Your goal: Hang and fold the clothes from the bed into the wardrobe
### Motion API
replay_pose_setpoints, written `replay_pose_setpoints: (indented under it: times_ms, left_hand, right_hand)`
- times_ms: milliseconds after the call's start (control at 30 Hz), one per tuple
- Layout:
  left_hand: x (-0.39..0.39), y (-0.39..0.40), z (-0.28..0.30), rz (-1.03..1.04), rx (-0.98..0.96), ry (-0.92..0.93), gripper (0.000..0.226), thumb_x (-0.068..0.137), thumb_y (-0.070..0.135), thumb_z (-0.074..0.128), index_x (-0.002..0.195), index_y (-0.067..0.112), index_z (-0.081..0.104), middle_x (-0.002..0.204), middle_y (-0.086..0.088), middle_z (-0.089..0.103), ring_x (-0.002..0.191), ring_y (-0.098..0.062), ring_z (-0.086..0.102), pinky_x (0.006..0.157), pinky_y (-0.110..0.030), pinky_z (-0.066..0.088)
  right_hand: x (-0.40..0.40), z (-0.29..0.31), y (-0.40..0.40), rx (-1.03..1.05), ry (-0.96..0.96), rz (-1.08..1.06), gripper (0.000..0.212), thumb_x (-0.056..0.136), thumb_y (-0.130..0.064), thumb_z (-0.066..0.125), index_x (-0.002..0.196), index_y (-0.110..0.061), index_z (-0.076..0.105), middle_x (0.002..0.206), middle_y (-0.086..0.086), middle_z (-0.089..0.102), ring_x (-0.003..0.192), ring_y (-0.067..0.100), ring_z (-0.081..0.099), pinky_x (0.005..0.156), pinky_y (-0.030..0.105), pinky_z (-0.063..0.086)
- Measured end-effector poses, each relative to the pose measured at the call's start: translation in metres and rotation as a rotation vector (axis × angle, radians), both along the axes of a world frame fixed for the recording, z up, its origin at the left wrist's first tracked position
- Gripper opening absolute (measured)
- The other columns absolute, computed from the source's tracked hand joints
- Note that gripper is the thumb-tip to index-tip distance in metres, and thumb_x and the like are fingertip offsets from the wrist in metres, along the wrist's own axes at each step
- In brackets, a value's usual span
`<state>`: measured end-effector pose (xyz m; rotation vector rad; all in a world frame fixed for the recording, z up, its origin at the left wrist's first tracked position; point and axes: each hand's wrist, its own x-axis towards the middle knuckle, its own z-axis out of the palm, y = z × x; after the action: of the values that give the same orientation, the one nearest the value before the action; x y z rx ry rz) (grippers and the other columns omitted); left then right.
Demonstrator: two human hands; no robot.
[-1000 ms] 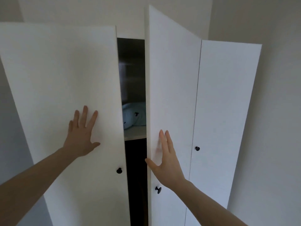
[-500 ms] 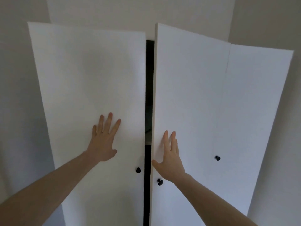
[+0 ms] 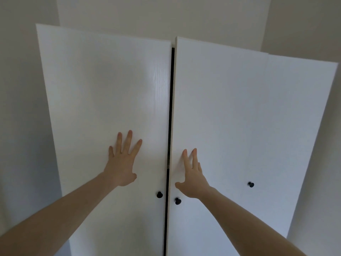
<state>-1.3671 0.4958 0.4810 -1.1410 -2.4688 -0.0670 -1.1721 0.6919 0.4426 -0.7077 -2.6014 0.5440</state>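
1. Against the white wardrobe (image 3: 103, 85), both hands lie flat with fingers straight, gripping nothing.
2. Left hand (image 3: 122, 163) presses the left door (image 3: 88, 126), fingers spread, above its black knob (image 3: 159, 194).
3. Right hand (image 3: 192, 179) presses the middle door (image 3: 221, 108), just above its black knob (image 3: 177, 201); a third knob (image 3: 251, 184) sits on the right-hand door (image 3: 295, 126).
4. No brand, label or writing can be read anywhere.
5. Since a second ago the gap (image 3: 170, 108) between the doors has narrowed to a thin dark slit, and the folded light-blue clothes seen on the shelf inside are now hidden.
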Motion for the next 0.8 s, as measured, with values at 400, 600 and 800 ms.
replay_pose_setpoints:
  times_ms: [400, 600, 800]
  left_hand:
    - [-0.007, 0.006, -0.005, 0.021, -0.047, 0.007, 0.137, 0.073, 0.05, 0.076, 0.155, 0.028, -0.032, 0.15, -0.01, -0.055, 0.14, -0.044, -0.046, 0.122, -0.068, 0.01]
    - [-0.01, 0.008, -0.007, 0.036, -0.046, 0.016, 0.138, 0.071, 0.047, 0.076, 0.155, 0.028, -0.033, 0.151, -0.011, -0.054, 0.139, -0.045, -0.047, 0.121, -0.069, 0.011]
    - [-0.007, 0.006, -0.007, 0.041, -0.037, 0.025, 0.136, 0.073, 0.04, 0.076, 0.155, 0.028, -0.032, 0.151, -0.011, -0.055, 0.14, -0.046, -0.046, 0.122, -0.068, 0.011]
  right_hand:
    - [-0.028, 0.004, 0.01, -0.017, -0.034, -0.032, 0.119, 0.092, -0.025, 0.069, 0.156, -0.042, -0.03, 0.155, -0.013, -0.051, 0.158, 0.04, -0.012, 0.105, 0.039, 0.047]
    - [-0.036, 0.003, 0.011, -0.024, -0.032, -0.033, 0.119, 0.092, -0.023, 0.069, 0.156, -0.041, -0.03, 0.155, -0.01, -0.051, 0.157, 0.044, -0.014, 0.108, 0.042, 0.045]
    - [-0.039, 0.006, 0.012, -0.035, -0.031, -0.039, 0.119, 0.09, -0.021, 0.068, 0.158, -0.039, -0.028, 0.157, -0.009, -0.05, 0.157, 0.044, -0.012, 0.102, 0.038, 0.045]
